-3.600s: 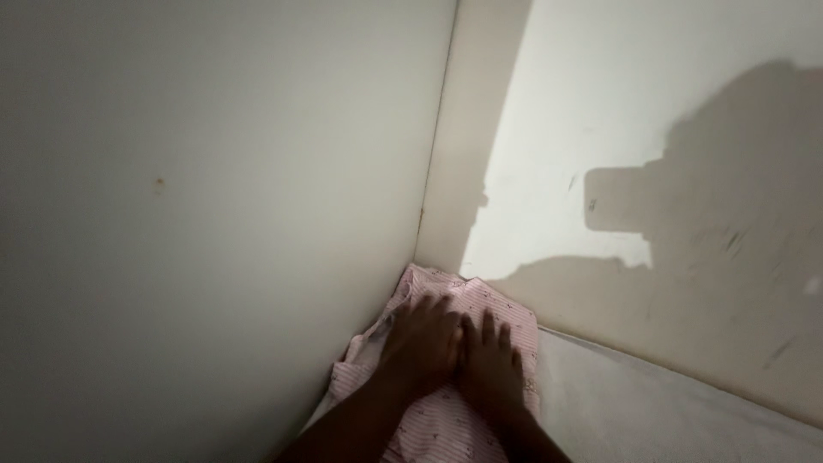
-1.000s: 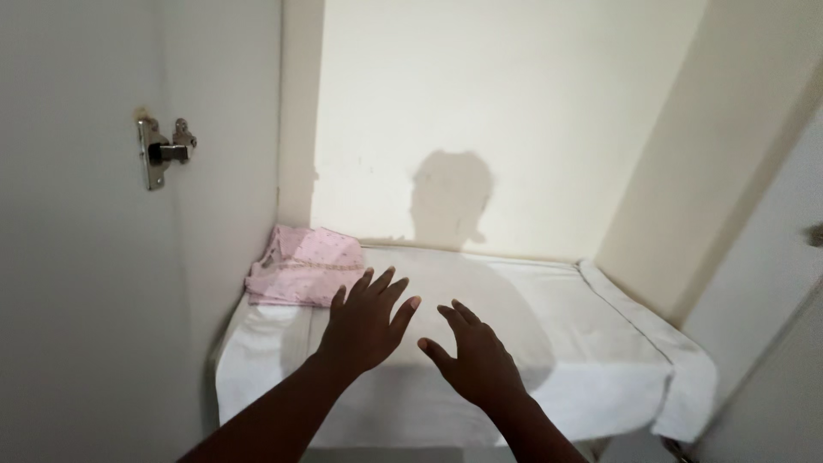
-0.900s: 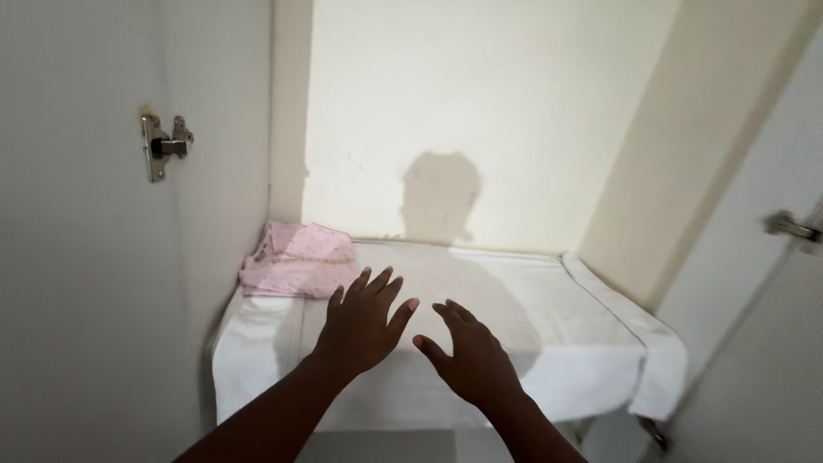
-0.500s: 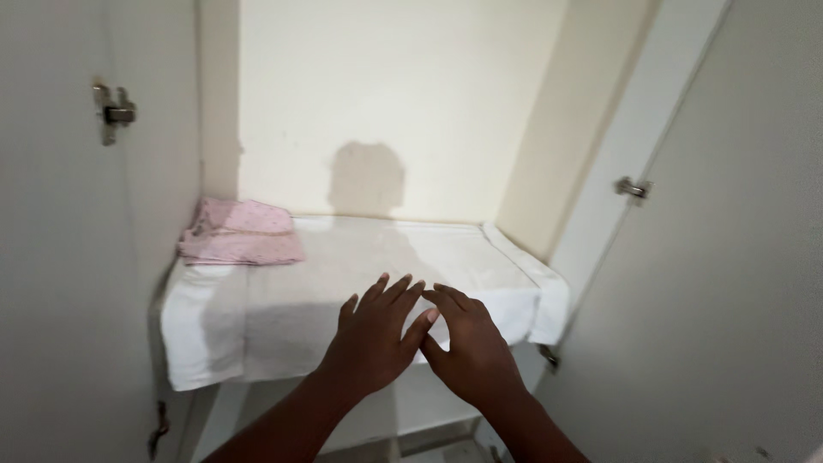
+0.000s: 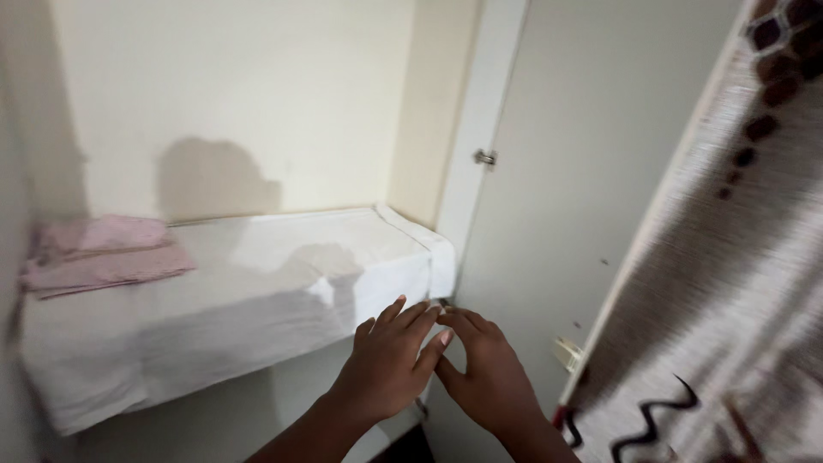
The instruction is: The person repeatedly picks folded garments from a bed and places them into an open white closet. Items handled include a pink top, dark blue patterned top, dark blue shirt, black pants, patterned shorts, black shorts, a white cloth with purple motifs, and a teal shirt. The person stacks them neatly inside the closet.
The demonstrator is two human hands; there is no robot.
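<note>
Below the shelf edge, both hands sit side by side in mid-air, holding nothing. Left hand (image 5: 386, 364) is flat, palm down, fingers spread loosely; right hand (image 5: 489, 377) is the same, its fingers touching or just overlapping the left fingertips, contact hard to confirm in the motion blur. Both are empty and well clear of any cloth. Folded pink garment (image 5: 99, 255) lies at the far left end of the shelf (image 5: 214, 330), on the white cloth (image 5: 283, 283) that covers the shelf and hangs over its front edge and right end. Garment is well apart from the hands. Pale back wall (image 5: 240, 94) behind the shelf carries a head-shaped shadow. Right of the shelf, an open wardrobe door (image 5: 583, 171) stands with a small metal hinge (image 5: 485, 158) on its inner edge. Patterned beige curtain (image 5: 729, 291) with dark brown shapes hangs at far right, blurred.
</note>
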